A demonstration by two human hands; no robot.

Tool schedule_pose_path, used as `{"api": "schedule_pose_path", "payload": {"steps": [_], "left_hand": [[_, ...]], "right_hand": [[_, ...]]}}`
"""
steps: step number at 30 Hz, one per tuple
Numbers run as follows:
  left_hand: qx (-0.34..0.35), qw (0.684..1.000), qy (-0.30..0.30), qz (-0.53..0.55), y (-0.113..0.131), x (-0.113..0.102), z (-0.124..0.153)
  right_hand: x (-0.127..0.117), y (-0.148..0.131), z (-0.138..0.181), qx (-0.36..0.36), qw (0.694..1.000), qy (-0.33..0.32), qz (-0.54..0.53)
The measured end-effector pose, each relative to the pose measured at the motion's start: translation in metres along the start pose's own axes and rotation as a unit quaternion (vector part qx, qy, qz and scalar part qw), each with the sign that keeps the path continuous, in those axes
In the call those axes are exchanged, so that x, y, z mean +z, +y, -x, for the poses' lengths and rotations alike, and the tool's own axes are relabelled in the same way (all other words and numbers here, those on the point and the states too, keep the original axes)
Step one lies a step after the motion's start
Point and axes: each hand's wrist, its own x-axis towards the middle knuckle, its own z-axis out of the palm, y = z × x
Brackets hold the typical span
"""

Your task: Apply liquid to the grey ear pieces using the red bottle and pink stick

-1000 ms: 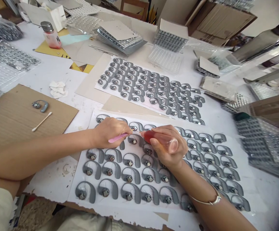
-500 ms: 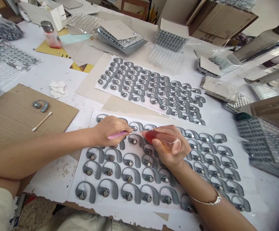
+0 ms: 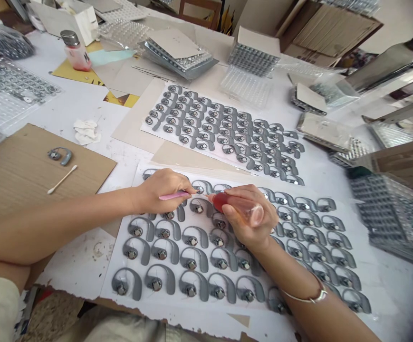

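My left hand (image 3: 165,189) is closed around a thin pink-handled tool (image 3: 174,195); its tip is too small to make out. My right hand (image 3: 252,213) grips a small clear squeeze bottle (image 3: 242,209) with a red front part, its nozzle pointing left. Both tips meet close to a grey ear-hook earphone piece (image 3: 199,189) in the back row, with a round metallic part at its end. Rows of similar grey ear-hook pieces (image 3: 195,259) lie on a white sheet (image 3: 120,261) beneath my hands. Some of them are hidden by my hands and right forearm.
A second sheet (image 3: 145,127) of ear-hook pieces lies behind. To the left, a cardboard piece (image 3: 14,166) bears one ear-hook piece (image 3: 60,155) and a cotton swab (image 3: 62,179). Crumpled tissue (image 3: 86,131) and a metal-capped bottle (image 3: 76,52) stand farther back. Stacked trays (image 3: 380,209) sit at right.
My right hand and the squeeze bottle have shifted slightly left. My left hand has risen a little, with the pink-handled tool turned flatter.
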Motion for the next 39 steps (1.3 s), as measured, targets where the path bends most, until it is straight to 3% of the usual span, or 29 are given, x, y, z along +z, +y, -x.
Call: {"api": "schedule_pose_path", "payload": {"steps": [7, 26, 30, 35, 39], "left_hand": [[-0.020, 1.000, 0.008, 0.022, -0.002, 0.001, -0.001], [0.003, 1.000, 0.021, 0.008, -0.001, 0.001, -0.002], [-0.019, 1.000, 0.011, 0.020, 0.003, -0.001, -0.005], [-0.119, 0.991, 0.040, 0.050, 0.013, -0.004, -0.010], [-0.168, 0.981, 0.060, 0.071, 0.023, -0.002, -0.009]], "right_hand": [[0.001, 0.000, 0.000, -0.008, 1.000, -0.004, 0.007], [0.002, -0.004, -0.002, -0.016, 1.000, -0.008, 0.009], [0.001, -0.003, -0.009, 0.083, 0.991, 0.039, -0.103], [-0.016, 0.009, -0.037, 0.223, 0.931, 0.128, -0.260], [-0.036, 0.020, -0.056, 0.283, 0.891, 0.131, -0.330]]}}
